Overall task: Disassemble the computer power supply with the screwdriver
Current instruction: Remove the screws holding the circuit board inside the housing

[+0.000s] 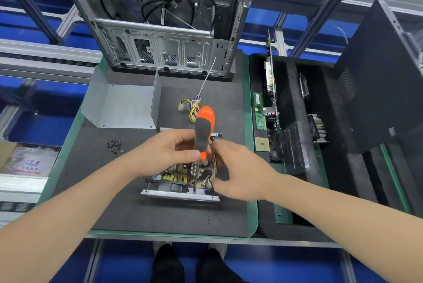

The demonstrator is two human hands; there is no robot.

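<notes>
The opened power supply (180,193) lies on the dark mat, its circuit board (180,176) exposed in a metal base. An orange and grey screwdriver (203,129) stands nearly upright over it, shaft tip down at the board's near edge. My left hand (169,150) grips the lower part of the handle. My right hand (238,168) hovers blurred just right of the shaft over the board's right side; whether it touches anything is unclear. The supply's coloured wires (192,106) trail behind the handle.
The removed grey cover (121,104) lies at the back left of the mat. Several loose black screws (114,145) sit left of my hands. An open computer case (164,31) stands behind. A black tray (288,145) at right holds removed boards and parts.
</notes>
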